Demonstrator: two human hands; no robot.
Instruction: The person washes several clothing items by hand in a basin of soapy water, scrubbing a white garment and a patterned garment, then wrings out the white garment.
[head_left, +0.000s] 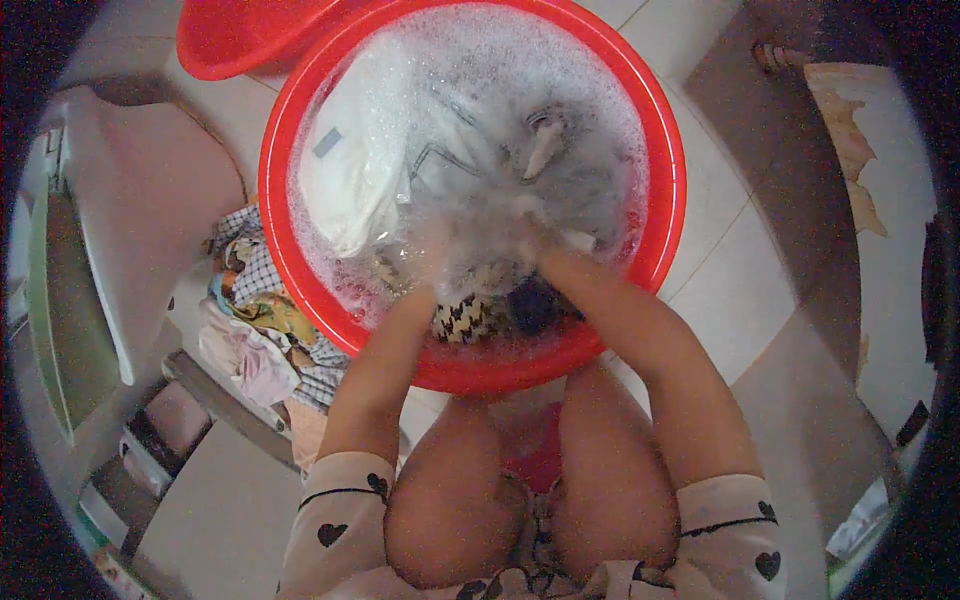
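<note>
A round red plastic basin (670, 172) holds sudsy water and soaking clothes. My left hand (433, 251) is sunk in the cloudy water near the middle, its fingers blurred and mostly hidden. Close to its right, my right hand (531, 229) is also under the suds, among grey cloth. Whether either hand grips fabric cannot be made out. White cloth (341, 169) bulges above the foam on the left. Pale grey fabric with dark trim lines (454, 146) lies beyond my hands. Nearer me are a black-and-cream patterned cloth (463, 319) and a dark navy cloth (536, 302).
A second red basin (232, 45) stands behind at the upper left. Patterned and checked clothes (259, 300) are heaped on the tiled floor (716, 247) left of the basin. A white panel with peeling covering (892, 225) stands at the far right.
</note>
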